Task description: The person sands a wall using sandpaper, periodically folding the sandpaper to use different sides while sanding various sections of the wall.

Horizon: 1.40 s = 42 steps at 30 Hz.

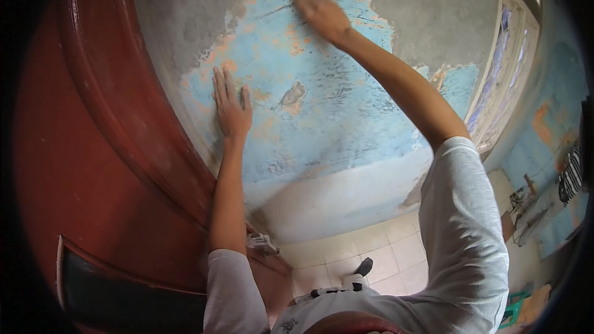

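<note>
A wall with worn, peeling light-blue paint (334, 111) and orange patches fills the middle of the head view, with grey plaster (433, 18) around its upper part. My left hand (232, 104) lies flat against the blue paint near the left side, its fingers stretched upward and apart. Higher up and to the right, my right hand (317, 7) is at the upper part of the paint, its fingers smeared by motion. Whether anything lies under its palm is hidden.
A red-brown door and frame (105, 105) curve along the left, with a door handle (262, 242) low down. At the right is a white window frame (504, 68). Pale floor tiles (377, 266) lie below, and striped cloth (570, 176) hangs far right.
</note>
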### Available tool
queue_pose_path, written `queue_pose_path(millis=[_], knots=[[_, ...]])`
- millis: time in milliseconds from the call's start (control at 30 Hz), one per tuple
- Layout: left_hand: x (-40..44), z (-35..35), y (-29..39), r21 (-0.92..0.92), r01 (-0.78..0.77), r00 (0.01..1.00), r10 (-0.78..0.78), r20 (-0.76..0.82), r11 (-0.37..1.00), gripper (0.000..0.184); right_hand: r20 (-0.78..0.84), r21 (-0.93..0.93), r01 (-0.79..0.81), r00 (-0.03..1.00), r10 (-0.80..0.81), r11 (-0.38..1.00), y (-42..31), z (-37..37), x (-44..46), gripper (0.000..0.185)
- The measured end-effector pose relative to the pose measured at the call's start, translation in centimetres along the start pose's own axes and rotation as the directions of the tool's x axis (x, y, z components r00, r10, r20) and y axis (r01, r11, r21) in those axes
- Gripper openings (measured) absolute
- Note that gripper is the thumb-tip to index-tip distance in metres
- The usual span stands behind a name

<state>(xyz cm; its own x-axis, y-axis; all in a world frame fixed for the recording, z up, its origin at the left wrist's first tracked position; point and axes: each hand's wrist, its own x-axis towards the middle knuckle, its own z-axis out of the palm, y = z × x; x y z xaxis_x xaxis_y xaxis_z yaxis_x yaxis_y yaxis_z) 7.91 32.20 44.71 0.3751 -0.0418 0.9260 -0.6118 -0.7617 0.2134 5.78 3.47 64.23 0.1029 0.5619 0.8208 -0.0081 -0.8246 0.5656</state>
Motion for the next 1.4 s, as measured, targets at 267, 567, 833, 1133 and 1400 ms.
queue_pose_path(millis=[267,567,833,1133,1400], knots=[[-0.1,-0.1,-0.1,-0.020,0.012,1.000,-0.012,0.018,1.000,0.068,-0.041,-0.015,0.077,0.996,-0.078,0.997,2.2,-0.3,-0.2,0.070],[-0.1,0.3,-0.5,-0.005,-0.011,1.000,0.011,0.005,1.000,0.068,0.138,-0.146,-0.070,0.986,0.091,0.987,3.6,-3.1,0.7,0.075],[-0.7,-0.8,0.3,0.158,0.073,0.993,-0.086,0.079,0.985,0.068,-0.013,-0.120,-0.069,0.998,0.068,0.990,3.8,-1.9,1.1,0.063],[-1.5,-2.4,0.6,0.122,0.203,0.945,-0.227,0.235,0.972,0.069,0.238,-0.176,0.224,0.955,-0.179,0.959,3.4,-0.5,0.2,0.071],[-2.4,-2.7,0.5,0.070,0.163,0.954,-0.176,0.243,0.984,0.072,0.175,0.040,0.161,0.970,-0.166,0.986,1.0,-1.6,-1.0,0.067]])
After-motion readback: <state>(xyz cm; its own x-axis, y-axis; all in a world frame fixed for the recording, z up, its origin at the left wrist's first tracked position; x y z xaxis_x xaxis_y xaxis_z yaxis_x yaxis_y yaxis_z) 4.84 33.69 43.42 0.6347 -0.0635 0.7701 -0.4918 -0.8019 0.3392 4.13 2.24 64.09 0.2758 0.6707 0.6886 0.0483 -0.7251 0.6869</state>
